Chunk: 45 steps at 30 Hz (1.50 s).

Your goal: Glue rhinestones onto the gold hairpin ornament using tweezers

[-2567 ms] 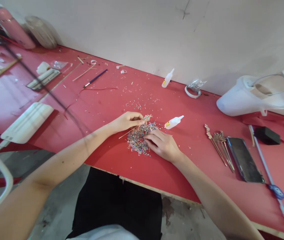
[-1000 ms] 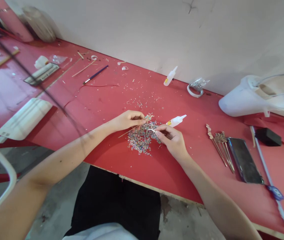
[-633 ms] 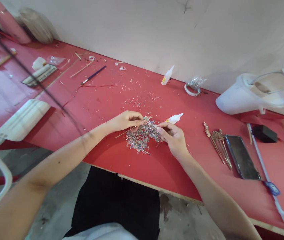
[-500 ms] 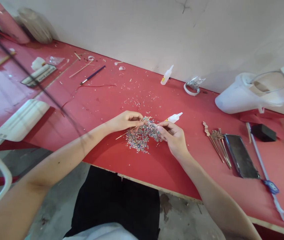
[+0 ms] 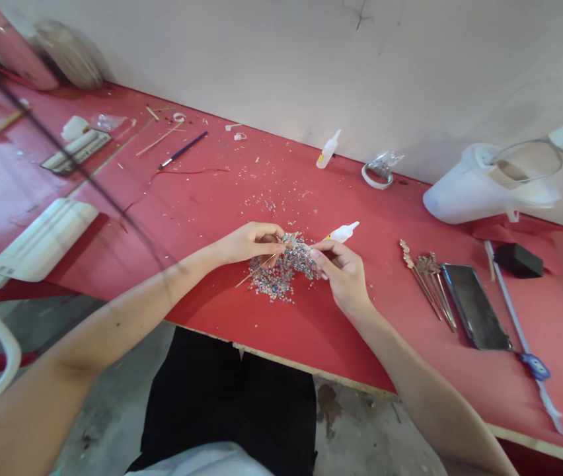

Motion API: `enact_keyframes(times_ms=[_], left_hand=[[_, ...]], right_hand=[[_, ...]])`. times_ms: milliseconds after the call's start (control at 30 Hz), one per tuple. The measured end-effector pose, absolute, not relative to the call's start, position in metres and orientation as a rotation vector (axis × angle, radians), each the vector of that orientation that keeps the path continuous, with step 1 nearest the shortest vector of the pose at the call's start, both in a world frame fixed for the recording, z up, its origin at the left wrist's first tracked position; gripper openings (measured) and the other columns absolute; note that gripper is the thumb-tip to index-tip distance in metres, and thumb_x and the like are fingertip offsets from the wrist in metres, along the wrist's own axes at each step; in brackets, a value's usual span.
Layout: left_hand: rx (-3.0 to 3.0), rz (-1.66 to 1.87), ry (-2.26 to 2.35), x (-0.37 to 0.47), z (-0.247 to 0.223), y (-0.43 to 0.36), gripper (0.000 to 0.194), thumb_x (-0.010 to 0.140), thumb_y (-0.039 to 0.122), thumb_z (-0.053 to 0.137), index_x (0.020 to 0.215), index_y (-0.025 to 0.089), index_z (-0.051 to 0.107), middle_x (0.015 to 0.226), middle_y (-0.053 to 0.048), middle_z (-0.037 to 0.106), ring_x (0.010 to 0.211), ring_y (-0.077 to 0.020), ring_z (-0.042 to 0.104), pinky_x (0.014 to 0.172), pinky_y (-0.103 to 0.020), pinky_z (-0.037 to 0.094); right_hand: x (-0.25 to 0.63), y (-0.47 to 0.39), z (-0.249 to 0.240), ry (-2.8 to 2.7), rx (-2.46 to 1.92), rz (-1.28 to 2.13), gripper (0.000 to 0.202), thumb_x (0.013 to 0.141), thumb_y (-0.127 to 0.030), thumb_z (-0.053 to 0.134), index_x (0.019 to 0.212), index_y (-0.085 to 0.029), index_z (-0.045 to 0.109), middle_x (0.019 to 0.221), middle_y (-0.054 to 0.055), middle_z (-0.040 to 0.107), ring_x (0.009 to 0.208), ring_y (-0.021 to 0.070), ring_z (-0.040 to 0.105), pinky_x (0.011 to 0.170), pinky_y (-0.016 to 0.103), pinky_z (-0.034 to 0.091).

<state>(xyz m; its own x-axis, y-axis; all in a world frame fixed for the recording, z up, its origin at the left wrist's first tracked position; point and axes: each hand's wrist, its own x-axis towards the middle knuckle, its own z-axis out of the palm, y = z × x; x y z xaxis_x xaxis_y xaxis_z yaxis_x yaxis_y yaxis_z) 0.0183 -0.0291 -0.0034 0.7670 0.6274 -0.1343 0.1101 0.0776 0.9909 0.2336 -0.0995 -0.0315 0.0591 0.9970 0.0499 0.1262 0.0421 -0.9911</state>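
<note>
My left hand (image 5: 256,242) is closed on a thin gold-coloured hair stick (image 5: 248,277), whose shaft slants down to the left. Its decorated head, by my fingertips, blends into the small glittering stones behind it. Under both hands spreads a pile of multicoloured rhinestones (image 5: 272,288) on the red tabletop. My right hand (image 5: 345,272) is pinched at the right side of the pile, close to the head of the stick; whatever sits between thumb and forefinger is too small to make out. Just behind the right hand lies a white glue bottle (image 5: 345,233).
Finished-looking hair sticks (image 5: 427,281) lie to the right beside a phone (image 5: 477,307) and a black block (image 5: 518,260). A second glue bottle (image 5: 328,150), a tape roll (image 5: 378,177) and a white pitcher (image 5: 460,188) stand along the wall. A paintbrush (image 5: 182,151) and white power bank-like device (image 5: 43,239) are left.
The hair stick's shaft has tilted steeper, its free end shifting slightly right and down. Both hands stay nearly in place; the whole view has shifted slightly.
</note>
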Motion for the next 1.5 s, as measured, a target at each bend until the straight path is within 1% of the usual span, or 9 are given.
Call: enact_keyframes(times_ms=[267, 467, 667, 900, 1500], left_hand=[[1.467, 0.418, 0.607, 0.018, -0.007, -0.028, 0.009, 0.088, 0.023, 0.058, 0.086, 0.015, 0.054, 0.060, 0.000, 0.064, 0.052, -0.0089, 0.059, 0.054, -0.022, 0.047], [1.477, 0.382, 0.607, 0.018, -0.008, -0.028, 0.009, 0.088, 0.023, 0.059, 0.090, 0.014, 0.057, 0.058, 0.001, 0.063, 0.049, -0.0093, 0.059, 0.051, -0.021, 0.046], [1.465, 0.383, 0.586, 0.017, -0.010, -0.028, 0.010, 0.089, 0.022, 0.059, 0.092, 0.014, 0.057, 0.058, 0.001, 0.064, 0.048, -0.0082, 0.059, 0.050, -0.019, 0.046], [1.416, 0.387, 0.563, 0.018, -0.014, -0.027, 0.014, 0.089, 0.020, 0.059, 0.099, 0.013, 0.055, 0.058, 0.001, 0.065, 0.047, -0.0097, 0.060, 0.051, -0.022, 0.049], [1.411, 0.365, 0.549, 0.018, -0.017, -0.026, 0.013, 0.089, 0.021, 0.059, 0.099, 0.013, 0.056, 0.059, 0.001, 0.065, 0.047, -0.0096, 0.061, 0.050, -0.020, 0.049]], right_hand=[[0.231, -0.101, -0.027, -1.343, -1.297, 1.019, 0.015, 0.081, -0.035, 0.068, 0.082, -0.020, 0.067, 0.068, -0.001, 0.058, 0.054, 0.0083, 0.048, 0.046, 0.022, 0.038], [0.231, -0.101, -0.028, -1.402, -1.306, 0.979, 0.015, 0.081, -0.035, 0.067, 0.082, -0.020, 0.067, 0.073, 0.000, 0.061, 0.059, 0.0095, 0.052, 0.049, 0.023, 0.042], [0.232, -0.101, -0.029, -1.384, -1.328, 1.019, 0.017, 0.080, -0.037, 0.068, 0.082, -0.020, 0.066, 0.068, -0.001, 0.059, 0.058, 0.0100, 0.052, 0.048, 0.023, 0.041], [0.232, -0.101, -0.031, -1.329, -1.342, 1.074, 0.020, 0.077, -0.039, 0.070, 0.080, -0.020, 0.066, 0.061, -0.003, 0.055, 0.053, 0.0093, 0.048, 0.048, 0.024, 0.039], [0.232, -0.101, -0.032, -1.346, -1.342, 1.056, 0.018, 0.078, -0.037, 0.070, 0.079, -0.020, 0.066, 0.066, -0.002, 0.058, 0.053, 0.0083, 0.049, 0.048, 0.023, 0.040]])
